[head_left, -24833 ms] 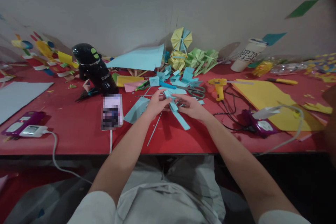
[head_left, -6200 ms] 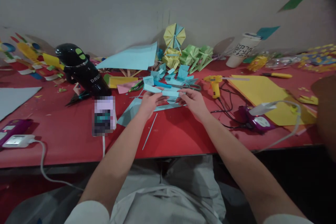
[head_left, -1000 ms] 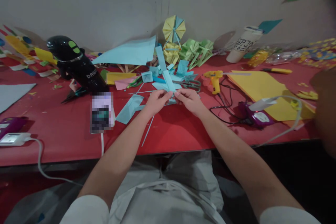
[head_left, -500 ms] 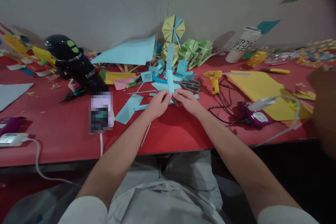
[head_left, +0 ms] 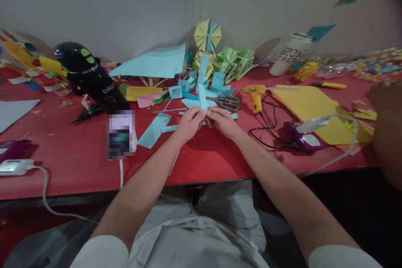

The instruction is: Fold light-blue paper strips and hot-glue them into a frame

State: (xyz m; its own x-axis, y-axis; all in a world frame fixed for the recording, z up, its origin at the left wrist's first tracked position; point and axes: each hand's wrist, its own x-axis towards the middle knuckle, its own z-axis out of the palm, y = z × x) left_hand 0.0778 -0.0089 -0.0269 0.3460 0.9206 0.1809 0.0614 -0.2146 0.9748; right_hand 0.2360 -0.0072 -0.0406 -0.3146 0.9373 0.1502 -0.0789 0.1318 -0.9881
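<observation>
A light blue paper strip point(head_left: 202, 96), with a crease across it, stands up from between my fingertips. My left hand point(head_left: 190, 124) pinches its lower end from the left. Close against it, my right hand point(head_left: 222, 121) pinches the same end from the right. Beyond the strip lie scissors point(head_left: 228, 102) among cut and folded blue paper pieces point(head_left: 217, 81). A blue paper sheet point(head_left: 154, 130) rests on the table left of my left hand. The lower edge of the strip is hidden by my fingers.
A yellow glue gun point(head_left: 256, 97) lies to the right, its black cord running to a purple power strip point(head_left: 304, 137). Yellow paper point(head_left: 309, 106) spreads behind it. On the left are a black bottle point(head_left: 97, 81) and a phone point(head_left: 121, 135). Folded paper fans point(head_left: 207, 35) stand at the wall.
The paper strip has tilted slightly and its lower part has shifted a little to the left. Both hands have changed position only slightly, still pinching it.
</observation>
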